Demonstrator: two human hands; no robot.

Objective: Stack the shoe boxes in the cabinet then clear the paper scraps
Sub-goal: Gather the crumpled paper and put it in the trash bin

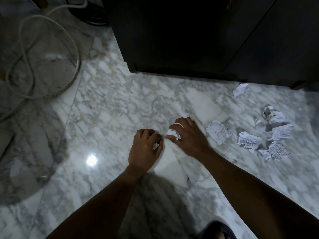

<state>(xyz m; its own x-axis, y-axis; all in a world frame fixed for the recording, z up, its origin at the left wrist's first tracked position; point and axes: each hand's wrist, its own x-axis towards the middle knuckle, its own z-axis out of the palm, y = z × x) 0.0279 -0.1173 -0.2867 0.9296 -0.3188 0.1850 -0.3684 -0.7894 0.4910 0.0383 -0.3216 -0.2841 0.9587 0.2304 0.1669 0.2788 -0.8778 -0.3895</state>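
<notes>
- Both hands are low over the marble floor [103, 109], knuckles up and close together, in front of the dark cabinet [172, 31].
- The left hand [146, 149] has its fingers curled under. A small white scrap [156, 146] peeks out between thumb and fingers, so it is pinched tight.
- The right hand [188, 137] has its fingers wrapped round a crumpled paper ball [173, 132], which shows white at the thumb side.
- The 2 hands sit nearly thumb to thumb. I cannot tell whether the fingertips touch the floor.
- Just beside the right hand's knuckles, 1 lined scrap [218, 132] lies loose on the floor.
- Farther right is a heap of crumpled lined pieces [280, 131], bunched together and touching one another.
- 1 lone scrap [240, 90] lies up near the foot of the cabinet, apart from the heap.
- The cabinet front is too dark to read.
- Far left, a pale cable [78, 56] loops across the floor.
- At the bottom edge is a foot in a dark sandal [217, 232].
</notes>
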